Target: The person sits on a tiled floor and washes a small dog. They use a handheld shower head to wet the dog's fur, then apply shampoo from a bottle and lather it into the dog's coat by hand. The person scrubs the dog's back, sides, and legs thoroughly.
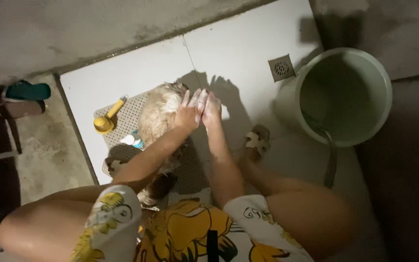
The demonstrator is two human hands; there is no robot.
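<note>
1. Person squats on a white tiled floor [238, 43], knees wide apart, camera looking straight down between them.
2. Left hand [188, 112] and right hand [212, 110] meet palm to palm, fingers straight and held together, pressed against each other just right of the dog's head. A pale film that looks like lather coats both; neither hand holds anything.
3. Small cream-coloured dog [158, 119] sits between the knees on a perforated grey mat [129, 116], head toward the far side. The left forearm lies along its back, probably keeping it in place while the hands rub together.
4. The mat likely gives the dog grip on wet tile.
5. Yellow scoop-like tool [105, 120] rests on the mat's left part, within easy reach of the left hand. A small white and teal item [133, 140], too small to identify, lies near the dog's flank.
6. Pale green bucket [345, 94] stands to the right, a hose [330, 155] hanging into it; the water level is not readable.
7. Square floor drain [281, 68] sits just left of the bucket, so runoff has somewhere to go.
8. Sandalled right foot [255, 140] is planted near the mat's right edge.
</note>
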